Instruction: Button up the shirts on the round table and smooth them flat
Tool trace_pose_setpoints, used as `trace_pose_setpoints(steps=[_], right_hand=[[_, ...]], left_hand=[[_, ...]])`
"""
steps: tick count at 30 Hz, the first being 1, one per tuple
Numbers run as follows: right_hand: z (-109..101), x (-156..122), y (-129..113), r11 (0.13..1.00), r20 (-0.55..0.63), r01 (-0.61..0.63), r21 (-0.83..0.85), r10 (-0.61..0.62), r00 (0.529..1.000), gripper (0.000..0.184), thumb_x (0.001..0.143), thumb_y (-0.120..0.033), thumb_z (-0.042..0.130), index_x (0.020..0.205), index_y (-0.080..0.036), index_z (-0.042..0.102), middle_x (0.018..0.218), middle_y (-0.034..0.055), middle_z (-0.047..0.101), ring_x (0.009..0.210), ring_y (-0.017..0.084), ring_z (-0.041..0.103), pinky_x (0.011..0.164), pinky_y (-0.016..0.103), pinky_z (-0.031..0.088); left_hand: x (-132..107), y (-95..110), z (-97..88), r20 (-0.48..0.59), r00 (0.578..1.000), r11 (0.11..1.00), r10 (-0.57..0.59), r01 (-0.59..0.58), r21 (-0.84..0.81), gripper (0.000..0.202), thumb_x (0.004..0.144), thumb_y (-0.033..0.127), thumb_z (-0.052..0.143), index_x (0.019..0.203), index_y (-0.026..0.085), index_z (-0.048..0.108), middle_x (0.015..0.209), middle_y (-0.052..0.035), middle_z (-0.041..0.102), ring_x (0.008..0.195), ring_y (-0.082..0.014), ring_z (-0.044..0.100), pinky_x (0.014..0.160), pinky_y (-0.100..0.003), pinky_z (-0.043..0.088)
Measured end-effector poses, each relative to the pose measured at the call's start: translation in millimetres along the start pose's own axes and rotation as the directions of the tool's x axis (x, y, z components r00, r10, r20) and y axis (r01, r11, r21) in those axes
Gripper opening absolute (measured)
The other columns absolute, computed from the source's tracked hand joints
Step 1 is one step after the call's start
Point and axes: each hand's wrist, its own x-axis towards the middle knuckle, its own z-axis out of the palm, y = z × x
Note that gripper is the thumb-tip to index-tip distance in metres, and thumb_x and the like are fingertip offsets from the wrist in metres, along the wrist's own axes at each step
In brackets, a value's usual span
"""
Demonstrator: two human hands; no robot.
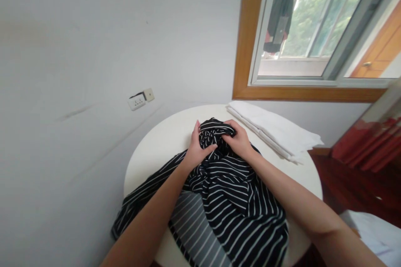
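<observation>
Left hand (196,150) is cupping, right hand (240,139) pinching the bunched end of the striped garment (232,190) on the desk (156,144), likely soft, best gripped there.

A folded white cloth (272,127) lies on the round table (147,158), right of centre; a socket (137,102) sits on the wall (94,29), left of centre. Upper right, a window (322,29) shows what may be dark clothing (280,21). A red curtain (363,144) hangs at the right edge.
</observation>
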Motion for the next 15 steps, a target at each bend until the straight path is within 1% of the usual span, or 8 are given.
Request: trace_pose_setpoints(steps=[1, 2, 5, 8, 10, 12, 14, 15], right_hand=[[1, 4, -5, 1.0, -0.014, 0.009, 0.026, -0.009, 1.0, 0.019, 0.072, -0.018, 0.052, 0.09, -0.02, 0.056, 0.085, -0.0002, 0.061, 0.08, 0.016, 0.056, 0.075, 0.029, 0.045], [2, 8, -10, 0.999, -0.026, 0.017, 0.047, -0.015, 1.0, 0.018, 0.072, -0.018, 0.052, 0.09, -0.02, 0.055, 0.085, -0.0006, 0.06, 0.08, 0.016, 0.056, 0.075, 0.029, 0.045], [8, 23, -22, 0.995, -0.063, 0.036, 0.096, -0.03, 0.998, 0.017, 0.072, -0.017, 0.051, 0.089, -0.022, 0.053, 0.084, -0.0015, 0.058, 0.08, 0.016, 0.055, 0.077, 0.03, 0.044], [15, 37, -30, 0.989, -0.129, 0.049, 0.142, -0.03, 0.991, 0.017, 0.073, -0.017, 0.049, 0.09, -0.023, 0.051, 0.085, -0.0016, 0.057, 0.083, 0.016, 0.054, 0.081, 0.031, 0.044], [18, 46, -30, 0.987, -0.156, 0.062, 0.15, -0.038, 0.987, 0.018, 0.074, -0.018, 0.047, 0.091, -0.023, 0.049, 0.086, -0.0012, 0.057, 0.084, 0.016, 0.055, 0.082, 0.032, 0.043], [17, 52, -24, 0.99, -0.157, 0.07, 0.119, -0.051, 0.986, 0.021, 0.072, -0.018, 0.047, 0.093, -0.022, 0.049, 0.087, -0.001, 0.058, 0.084, 0.017, 0.055, 0.083, 0.031, 0.043], [13, 56, -13, 0.998, -0.168, 0.043, 0.047, -0.035, 0.985, 0.023, 0.071, -0.018, 0.047, 0.093, -0.021, 0.05, 0.086, -0.0007, 0.058, 0.083, 0.017, 0.054, 0.081, 0.03, 0.043], [10, 58, -6, 1.0, -0.186, 0.013, 0.003, -0.012, 0.982, 0.022, 0.071, -0.018, 0.047, 0.093, -0.021, 0.05, 0.086, -0.0005, 0.058, 0.081, 0.017, 0.054, 0.08, 0.03, 0.043]], left_hand=[[-1, 0, 4.9, 0.056, 0.998, 0.999, -0.03, 0.033, -0.043, 0.105, 0.068, 0.046, 0.072, 0.146, 0.021, 0.006, 0.15, -0.016, 0.024, 0.137, -0.0284, 0.026, 0.113, -0.046, 0.022], [-3, 1, 10.2, 0.106, 0.992, 0.993, -0.069, 0.078, -0.086, 0.105, 0.067, 0.046, 0.073, 0.146, 0.019, 0.01, 0.148, -0.0168, 0.028, 0.136, -0.0292, 0.028, 0.113, -0.046, 0.023], [-11, 9, 24.7, 0.233, 0.947, 0.933, -0.222, 0.275, -0.23, 0.092, 0.064, 0.048, 0.075, 0.138, 0.017, 0.031, 0.134, -0.0157, 0.048, 0.127, -0.0309, 0.043, 0.108, -0.048, 0.031], [-20, 21, 35.7, 0.348, 0.878, 0.779, -0.328, 0.46, -0.426, 0.078, 0.062, 0.048, 0.076, 0.128, 0.019, 0.047, 0.119, -0.0129, 0.061, 0.114, -0.0311, 0.055, 0.1, -0.049, 0.042], [-23, 29, 40.6, 0.388, 0.844, 0.666, -0.37, 0.532, -0.522, 0.071, 0.06, 0.047, 0.078, 0.121, 0.017, 0.053, 0.114, -0.0126, 0.065, 0.105, -0.0301, 0.061, 0.094, -0.047, 0.047], [-22, 36, 41.0, 0.384, 0.817, 0.605, -0.43, 0.577, -0.549, 0.063, 0.06, 0.042, 0.077, 0.114, 0.016, 0.057, 0.11, -0.012, 0.067, 0.097, -0.0281, 0.064, 0.09, -0.044, 0.05], [-16, 37, 33.3, 0.396, 0.768, 0.594, -0.504, 0.641, -0.486, 0.053, 0.063, 0.039, 0.074, 0.108, 0.015, 0.059, 0.103, -0.0109, 0.069, 0.09, -0.0264, 0.066, 0.085, -0.042, 0.052], [-11, 35, 25.7, 0.417, 0.741, 0.609, -0.525, 0.67, -0.424, 0.05, 0.065, 0.038, 0.071, 0.108, 0.015, 0.059, 0.099, -0.0102, 0.07, 0.088, -0.0261, 0.067, 0.083, -0.042, 0.053]])
